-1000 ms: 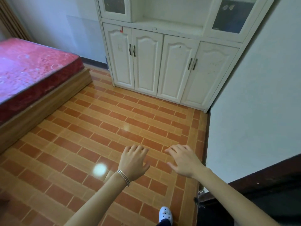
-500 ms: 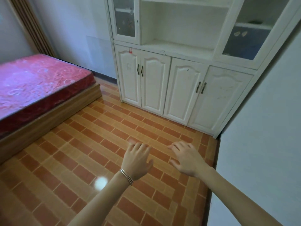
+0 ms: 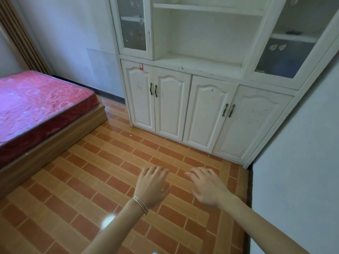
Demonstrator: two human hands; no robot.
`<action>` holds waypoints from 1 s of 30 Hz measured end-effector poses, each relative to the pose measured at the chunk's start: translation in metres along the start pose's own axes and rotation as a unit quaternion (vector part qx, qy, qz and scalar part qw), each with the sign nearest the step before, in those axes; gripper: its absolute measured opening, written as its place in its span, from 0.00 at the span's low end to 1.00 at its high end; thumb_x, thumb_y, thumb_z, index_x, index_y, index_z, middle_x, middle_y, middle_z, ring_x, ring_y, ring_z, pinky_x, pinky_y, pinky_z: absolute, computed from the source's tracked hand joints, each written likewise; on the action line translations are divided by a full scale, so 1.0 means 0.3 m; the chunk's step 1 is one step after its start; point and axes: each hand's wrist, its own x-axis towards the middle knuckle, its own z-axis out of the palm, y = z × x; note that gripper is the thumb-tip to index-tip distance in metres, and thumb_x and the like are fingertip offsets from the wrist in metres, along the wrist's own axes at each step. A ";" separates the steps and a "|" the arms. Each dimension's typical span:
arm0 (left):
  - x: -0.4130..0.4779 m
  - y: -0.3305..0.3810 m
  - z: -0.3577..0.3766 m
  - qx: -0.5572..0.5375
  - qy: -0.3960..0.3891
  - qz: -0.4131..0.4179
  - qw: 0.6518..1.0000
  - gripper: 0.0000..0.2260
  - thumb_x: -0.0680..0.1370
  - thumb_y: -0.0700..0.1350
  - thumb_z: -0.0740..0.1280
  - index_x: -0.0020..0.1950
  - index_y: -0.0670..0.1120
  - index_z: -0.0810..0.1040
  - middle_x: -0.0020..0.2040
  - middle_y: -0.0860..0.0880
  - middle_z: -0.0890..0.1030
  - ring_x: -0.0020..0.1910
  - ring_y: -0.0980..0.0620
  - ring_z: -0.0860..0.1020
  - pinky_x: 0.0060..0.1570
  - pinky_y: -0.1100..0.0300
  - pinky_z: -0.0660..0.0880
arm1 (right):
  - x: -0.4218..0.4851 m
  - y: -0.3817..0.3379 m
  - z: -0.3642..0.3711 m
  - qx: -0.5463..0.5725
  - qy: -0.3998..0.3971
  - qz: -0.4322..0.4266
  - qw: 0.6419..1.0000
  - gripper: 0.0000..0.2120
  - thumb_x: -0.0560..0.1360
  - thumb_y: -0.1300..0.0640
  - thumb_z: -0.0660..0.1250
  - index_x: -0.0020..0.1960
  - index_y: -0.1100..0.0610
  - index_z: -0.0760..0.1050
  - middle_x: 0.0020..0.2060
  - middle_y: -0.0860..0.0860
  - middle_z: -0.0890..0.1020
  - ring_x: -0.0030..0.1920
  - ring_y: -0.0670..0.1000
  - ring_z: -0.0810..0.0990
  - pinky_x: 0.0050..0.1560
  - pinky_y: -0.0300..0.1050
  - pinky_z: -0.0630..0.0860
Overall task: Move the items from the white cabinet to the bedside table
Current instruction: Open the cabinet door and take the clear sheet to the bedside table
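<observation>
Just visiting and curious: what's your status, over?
Left hand, right hand open, empty. White cabinet ahead, lower doors shut. Tiled floor between.

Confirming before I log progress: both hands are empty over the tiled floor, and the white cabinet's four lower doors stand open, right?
No. The head view shows the four lower doors of the white cabinet shut. The rest holds: the left hand and right hand are empty over the tiled floor.

The room is evenly and softly lit. A round white glare spot lies on the glossy tiled floor. Straight lines bend at the picture's edges; the whole picture is slightly soft.
</observation>
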 end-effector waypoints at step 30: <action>1.023 -0.916 0.043 0.034 0.034 -0.065 0.997 0.22 0.71 0.58 0.57 0.58 0.50 0.78 0.51 0.52 0.80 0.50 0.50 0.78 0.49 0.53 0.76 | 1.387 0.425 -0.262 -0.002 0.054 -0.068 0.996 0.24 0.76 0.47 0.58 0.70 0.53 0.62 0.66 0.50 0.69 0.66 0.52 0.66 0.65 0.48 0.62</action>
